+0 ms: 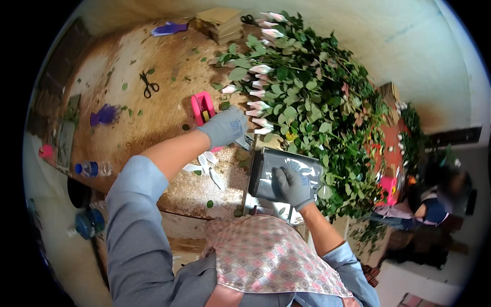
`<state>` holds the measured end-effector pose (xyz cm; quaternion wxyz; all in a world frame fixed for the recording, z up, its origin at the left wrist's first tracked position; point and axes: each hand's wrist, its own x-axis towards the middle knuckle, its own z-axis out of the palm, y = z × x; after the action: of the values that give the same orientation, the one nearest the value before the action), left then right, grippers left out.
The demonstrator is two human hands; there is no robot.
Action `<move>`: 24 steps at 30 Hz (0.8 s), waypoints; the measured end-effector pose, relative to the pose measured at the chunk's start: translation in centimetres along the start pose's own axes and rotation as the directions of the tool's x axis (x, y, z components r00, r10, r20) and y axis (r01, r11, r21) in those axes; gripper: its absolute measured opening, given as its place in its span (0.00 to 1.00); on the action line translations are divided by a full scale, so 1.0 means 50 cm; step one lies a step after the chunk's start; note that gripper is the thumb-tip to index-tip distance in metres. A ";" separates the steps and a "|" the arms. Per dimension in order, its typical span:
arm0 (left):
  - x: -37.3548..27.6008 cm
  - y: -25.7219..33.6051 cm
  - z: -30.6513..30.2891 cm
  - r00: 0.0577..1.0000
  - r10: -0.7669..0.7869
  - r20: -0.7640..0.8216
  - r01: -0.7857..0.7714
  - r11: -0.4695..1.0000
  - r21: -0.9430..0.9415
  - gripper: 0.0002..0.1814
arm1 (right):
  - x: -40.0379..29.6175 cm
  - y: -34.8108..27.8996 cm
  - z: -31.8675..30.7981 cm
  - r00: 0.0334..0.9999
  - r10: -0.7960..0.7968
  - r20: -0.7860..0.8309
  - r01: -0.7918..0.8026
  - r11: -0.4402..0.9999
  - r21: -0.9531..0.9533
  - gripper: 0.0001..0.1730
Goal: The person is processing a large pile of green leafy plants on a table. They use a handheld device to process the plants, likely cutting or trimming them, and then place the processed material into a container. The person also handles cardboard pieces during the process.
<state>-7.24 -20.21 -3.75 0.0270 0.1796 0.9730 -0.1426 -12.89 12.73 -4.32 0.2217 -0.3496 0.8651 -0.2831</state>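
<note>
My left hand (227, 126), in a grey glove, reaches over the table beside a pink tape dispenser (202, 105) and a row of rose buds in white sleeves (262, 122). Its fingertips are hidden from above, so its hold is unclear. A metal tool (244, 142) lies partly under that hand. Also gloved in grey, my right hand (294, 187) rests with bent fingers on shiny clear plastic over a dark box (261, 176); whether it pinches the plastic cannot be told. Several white mesh sleeves (207, 169) lie on the wooden table (165, 115) near my left forearm.
Leafy rose stems (314, 99) are heaped along the right. Black scissors (149, 85), purple gloves (105, 115), a water bottle (93, 169) and loose leaves lie leftward. Cardboard sheets (220, 25) are stacked at the back. Another person (433, 205) is at far right.
</note>
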 end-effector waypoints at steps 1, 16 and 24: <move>0.012 -0.002 0.014 0.999 0.022 0.035 -0.023 0.999 0.042 0.08 | 0.001 -0.003 -0.004 1.000 0.021 0.005 -0.021 1.000 0.018 0.18; 0.037 0.034 0.086 0.990 0.087 -0.113 -0.090 0.996 -0.018 0.12 | 0.017 -0.055 -0.028 0.999 0.030 0.032 -0.031 0.999 0.014 0.16; 0.045 0.048 0.098 0.999 -0.039 0.022 0.043 0.957 -0.289 0.06 | 0.020 -0.060 -0.025 0.998 0.060 0.023 -0.059 0.998 -0.037 0.19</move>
<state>-8.49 -18.67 -9.31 0.0576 0.1524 0.9866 -0.0009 -12.83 10.61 -1.66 0.2341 -0.3313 0.8774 -0.2562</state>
